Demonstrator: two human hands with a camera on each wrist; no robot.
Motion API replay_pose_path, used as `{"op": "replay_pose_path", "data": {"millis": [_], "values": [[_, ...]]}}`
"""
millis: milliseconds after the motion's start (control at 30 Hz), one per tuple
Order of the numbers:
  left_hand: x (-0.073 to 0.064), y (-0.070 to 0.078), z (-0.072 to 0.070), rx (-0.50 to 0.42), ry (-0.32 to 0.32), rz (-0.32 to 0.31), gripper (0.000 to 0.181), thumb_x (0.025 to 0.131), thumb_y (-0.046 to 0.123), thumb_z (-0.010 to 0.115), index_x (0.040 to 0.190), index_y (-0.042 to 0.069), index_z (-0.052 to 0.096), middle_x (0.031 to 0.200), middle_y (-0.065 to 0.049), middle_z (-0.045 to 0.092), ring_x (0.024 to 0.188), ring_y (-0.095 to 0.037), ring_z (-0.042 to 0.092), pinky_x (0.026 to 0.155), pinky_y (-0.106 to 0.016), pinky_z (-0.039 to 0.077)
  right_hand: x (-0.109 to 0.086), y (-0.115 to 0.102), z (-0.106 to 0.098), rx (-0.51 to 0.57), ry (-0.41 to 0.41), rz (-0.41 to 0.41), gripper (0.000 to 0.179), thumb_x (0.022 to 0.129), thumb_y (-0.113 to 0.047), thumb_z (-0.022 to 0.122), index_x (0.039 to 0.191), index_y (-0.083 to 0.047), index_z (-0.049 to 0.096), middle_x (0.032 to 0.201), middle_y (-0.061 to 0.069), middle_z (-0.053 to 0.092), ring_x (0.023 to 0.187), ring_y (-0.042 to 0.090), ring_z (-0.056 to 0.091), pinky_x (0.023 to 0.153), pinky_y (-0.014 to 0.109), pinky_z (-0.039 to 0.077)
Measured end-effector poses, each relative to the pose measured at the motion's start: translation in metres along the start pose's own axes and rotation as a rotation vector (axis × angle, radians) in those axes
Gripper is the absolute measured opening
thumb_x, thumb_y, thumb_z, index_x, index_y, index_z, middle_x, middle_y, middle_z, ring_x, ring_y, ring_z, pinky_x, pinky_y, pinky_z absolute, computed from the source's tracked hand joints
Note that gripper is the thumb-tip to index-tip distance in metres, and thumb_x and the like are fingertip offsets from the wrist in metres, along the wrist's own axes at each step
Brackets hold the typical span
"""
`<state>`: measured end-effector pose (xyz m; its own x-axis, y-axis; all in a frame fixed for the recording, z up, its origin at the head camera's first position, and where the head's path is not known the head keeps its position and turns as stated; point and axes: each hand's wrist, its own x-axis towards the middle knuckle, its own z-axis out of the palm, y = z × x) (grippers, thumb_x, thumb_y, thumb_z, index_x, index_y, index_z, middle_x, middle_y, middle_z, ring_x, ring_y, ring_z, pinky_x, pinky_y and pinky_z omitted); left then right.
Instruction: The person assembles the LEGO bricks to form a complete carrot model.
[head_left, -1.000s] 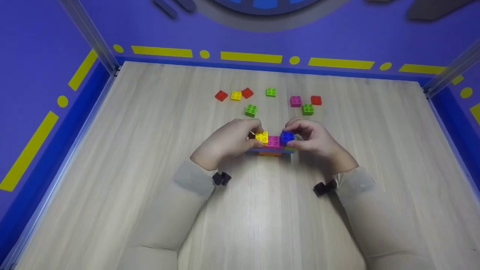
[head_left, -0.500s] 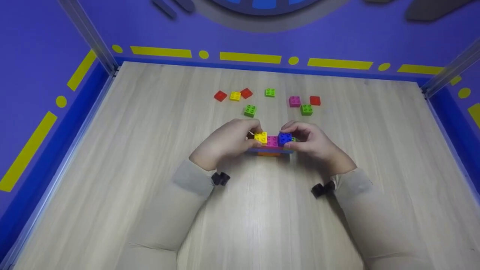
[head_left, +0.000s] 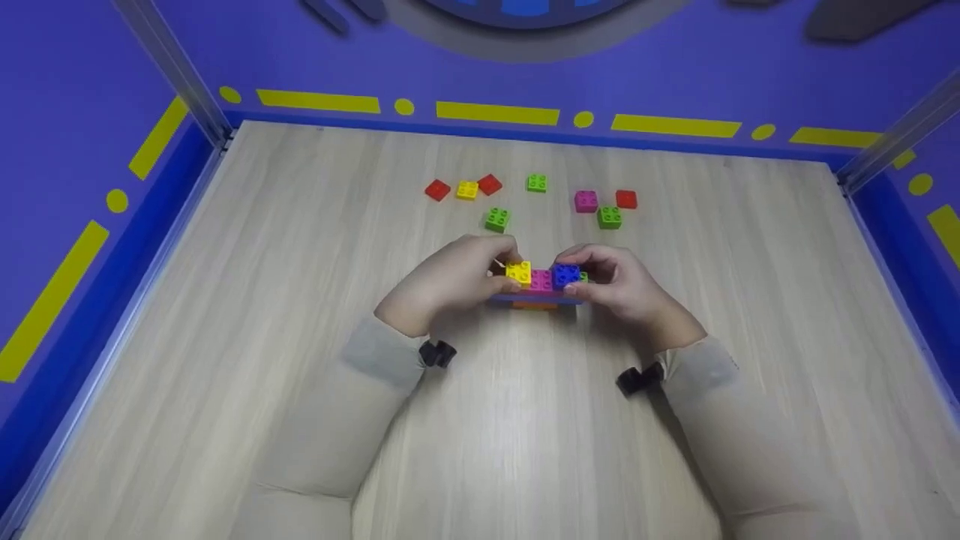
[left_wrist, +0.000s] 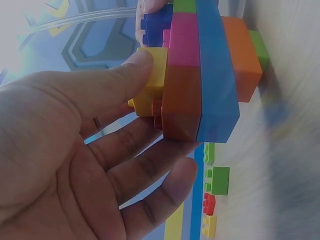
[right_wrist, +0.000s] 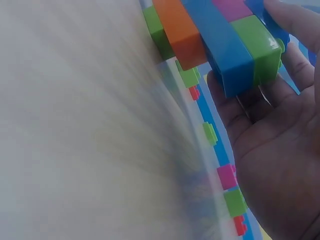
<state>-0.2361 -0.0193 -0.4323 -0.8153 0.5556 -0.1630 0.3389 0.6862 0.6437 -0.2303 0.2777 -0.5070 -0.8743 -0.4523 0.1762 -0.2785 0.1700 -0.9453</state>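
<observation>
A stack of toy bricks stands between both hands. Its long blue brick [left_wrist: 217, 75] lies over an orange brick [left_wrist: 242, 59] and a green brick [right_wrist: 159, 32] at the bottom. On the long brick sit a brown brick [left_wrist: 182, 102], a pink brick [head_left: 541, 280] and a green brick [right_wrist: 257, 47] in a row. My left hand [head_left: 457, 281] pinches a yellow brick [head_left: 519, 274] on the stack's left end, thumb toward me. With thumb and fingers, my right hand [head_left: 626, 285] holds a dark blue brick [head_left: 566, 275] at the right; whether it is fully seated cannot be told.
Loose bricks lie on the wooden table [head_left: 480, 435] beyond the hands: red [head_left: 438, 190], yellow [head_left: 466, 190] and green [head_left: 496, 219] ones at left, pink [head_left: 586, 201], green [head_left: 610, 217] and red [head_left: 626, 199] at right. Blue panels [head_left: 337, 45] wall the table's back and sides.
My right hand has shifted the dark blue brick slightly left, toward the yellow one, and green studs now show to its right. The left hand keeps its pinch. The view drifts slightly.
</observation>
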Motion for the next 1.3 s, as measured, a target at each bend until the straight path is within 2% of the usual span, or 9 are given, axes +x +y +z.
{"op": "replay_pose_path", "data": {"millis": [200, 367, 467, 600, 733, 867, 1000, 1100, 1300], "values": [[0.005, -0.010, -0.007, -0.102, -0.040, 0.029, 0.027, 0.105, 0.026, 0.084, 0.127, 0.015, 0.074, 0.134, -0.005, 0.079, 0.128, -0.026, 0.073, 0.118, -0.045, 0.058, 0.001, 0.000, 0.002, -0.001, 0.009, 0.016, 0.030, 0.100, 0.004, 0.079, 0.130, 0.003, 0.076, 0.130, -0.004, 0.079, 0.125, 0.017, 0.072, 0.112, 0.024, 0.058], [0.015, -0.028, -0.014, -0.189, -0.089, 0.056, 0.033, 0.106, 0.039, 0.081, 0.132, 0.019, 0.076, 0.138, -0.002, 0.078, 0.129, -0.023, 0.072, 0.115, -0.046, 0.058, -0.003, -0.001, 0.001, -0.019, 0.003, 0.029, 0.030, 0.100, 0.003, 0.080, 0.130, 0.002, 0.077, 0.131, -0.003, 0.079, 0.125, 0.015, 0.073, 0.112, 0.023, 0.058], [0.027, -0.040, -0.018, -0.225, -0.032, 0.025, 0.038, 0.110, 0.046, 0.074, 0.138, 0.019, 0.076, 0.141, -0.001, 0.075, 0.123, -0.022, 0.072, 0.108, -0.046, 0.060, -0.005, -0.003, 0.000, -0.017, -0.002, 0.029, 0.030, 0.101, 0.004, 0.079, 0.131, 0.002, 0.077, 0.133, 0.002, 0.079, 0.125, 0.016, 0.073, 0.114, 0.024, 0.058], [0.047, -0.050, -0.020, -0.255, 0.065, -0.069, 0.044, 0.113, 0.042, 0.071, 0.150, 0.019, 0.068, 0.155, -0.003, 0.068, 0.114, -0.022, 0.074, 0.105, -0.045, 0.061, -0.005, -0.004, -0.001, -0.025, 0.013, 0.040, 0.031, 0.100, 0.003, 0.080, 0.131, 0.001, 0.078, 0.135, 0.007, 0.078, 0.126, 0.015, 0.072, 0.114, 0.022, 0.057], [0.062, -0.056, -0.019, -0.242, 0.099, -0.159, 0.054, 0.112, 0.034, 0.073, 0.162, 0.021, 0.058, 0.169, -0.003, 0.057, 0.114, -0.024, 0.072, 0.108, -0.045, 0.060, -0.003, -0.003, -0.001, -0.052, 0.009, 0.061, 0.032, 0.101, -0.001, 0.081, 0.133, 0.000, 0.078, 0.138, 0.013, 0.077, 0.127, 0.012, 0.071, 0.113, 0.020, 0.056], [0.072, -0.060, -0.016, -0.223, 0.126, -0.182, 0.058, 0.111, 0.026, 0.075, 0.166, 0.022, 0.055, 0.175, -0.006, 0.049, 0.126, -0.028, 0.067, 0.101, -0.045, 0.063, -0.003, -0.002, -0.001, -0.061, 0.004, 0.080, 0.033, 0.101, -0.003, 0.082, 0.134, -0.002, 0.078, 0.141, 0.018, 0.075, 0.128, 0.011, 0.071, 0.113, 0.020, 0.055], [0.080, -0.063, -0.013, -0.174, 0.136, -0.187, 0.056, 0.110, 0.021, 0.075, 0.164, 0.021, 0.059, 0.173, -0.004, 0.054, 0.152, -0.027, 0.058, 0.125, -0.045, 0.053, -0.002, -0.002, -0.002, -0.061, 0.004, 0.087, 0.034, 0.101, -0.003, 0.082, 0.134, -0.002, 0.078, 0.142, 0.019, 0.075, 0.128, 0.011, 0.071, 0.113, 0.019, 0.055], [0.083, -0.064, -0.011, -0.117, 0.122, -0.196, 0.054, 0.111, 0.018, 0.075, 0.162, 0.021, 0.062, 0.168, 0.000, 0.062, 0.161, -0.023, 0.053, 0.137, -0.045, 0.040, -0.002, -0.003, -0.002, -0.052, -0.004, 0.085, 0.034, 0.101, -0.003, 0.082, 0.134, -0.001, 0.078, 0.142, 0.020, 0.074, 0.129, 0.013, 0.070, 0.114, 0.020, 0.055], [0.085, -0.065, -0.009, -0.035, 0.138, -0.220, 0.043, 0.110, 0.016, 0.076, 0.153, 0.022, 0.071, 0.157, 0.002, 0.070, 0.153, -0.021, 0.060, 0.133, -0.045, 0.046, -0.003, -0.004, -0.002, -0.062, -0.007, 0.090, 0.032, 0.102, -0.006, 0.082, 0.134, -0.004, 0.078, 0.142, 0.018, 0.074, 0.129, 0.014, 0.070, 0.114, 0.020, 0.054]]}}
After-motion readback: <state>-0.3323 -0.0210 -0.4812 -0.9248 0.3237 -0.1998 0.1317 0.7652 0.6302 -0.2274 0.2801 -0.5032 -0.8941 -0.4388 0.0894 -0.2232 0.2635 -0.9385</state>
